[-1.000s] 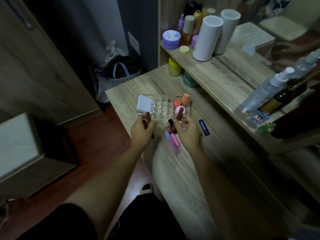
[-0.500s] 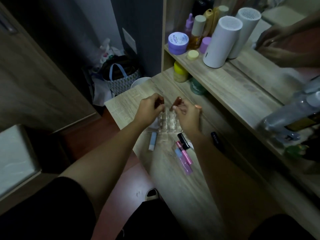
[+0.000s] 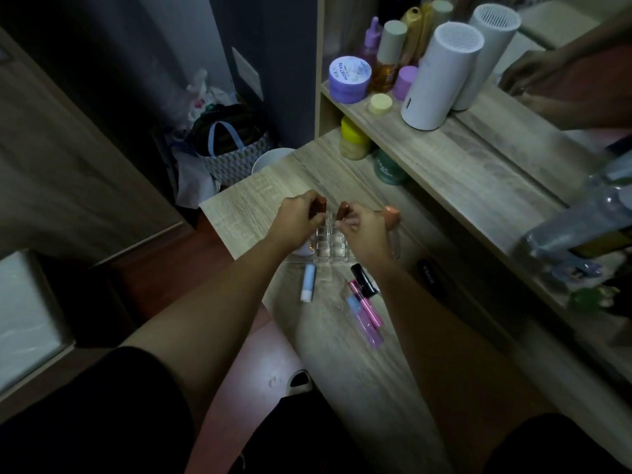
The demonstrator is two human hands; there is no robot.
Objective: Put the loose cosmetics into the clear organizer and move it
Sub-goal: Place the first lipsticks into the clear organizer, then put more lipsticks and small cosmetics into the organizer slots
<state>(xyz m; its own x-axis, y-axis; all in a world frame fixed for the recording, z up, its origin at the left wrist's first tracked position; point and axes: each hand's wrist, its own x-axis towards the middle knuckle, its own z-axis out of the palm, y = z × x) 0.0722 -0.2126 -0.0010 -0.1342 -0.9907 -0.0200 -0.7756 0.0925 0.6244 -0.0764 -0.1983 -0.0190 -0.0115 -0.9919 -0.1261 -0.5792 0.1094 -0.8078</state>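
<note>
The clear organizer (image 3: 330, 246) sits on the wooden vanity top, half hidden under both hands. My left hand (image 3: 297, 222) is shut on a brown lipstick tube (image 3: 79, 204) held over the organizer's far cells. My right hand (image 3: 364, 232) is shut on a second brown lipstick tube (image 3: 343, 211) just beside it. An orange-capped item (image 3: 392, 213) shows behind my right hand. Loose on the top nearer me lie a white-and-blue tube (image 3: 308, 282), a black-capped tube (image 3: 363, 279), pink and lilac tubes (image 3: 366, 314) and a dark tube (image 3: 429, 273).
A raised shelf (image 3: 444, 155) at the right carries jars, bottles and a white cylinder (image 3: 441, 75), with a mirror behind it. A yellow-lidded jar (image 3: 355, 138) and a green jar (image 3: 388, 167) stand under the shelf. A patterned bag (image 3: 232, 159) and a white bin (image 3: 272, 160) sit on the floor.
Both hands carried their brown lipstick tubes forward from the near side of the organizer to above its far cells. The white-and-blue tube came into sight on the top.
</note>
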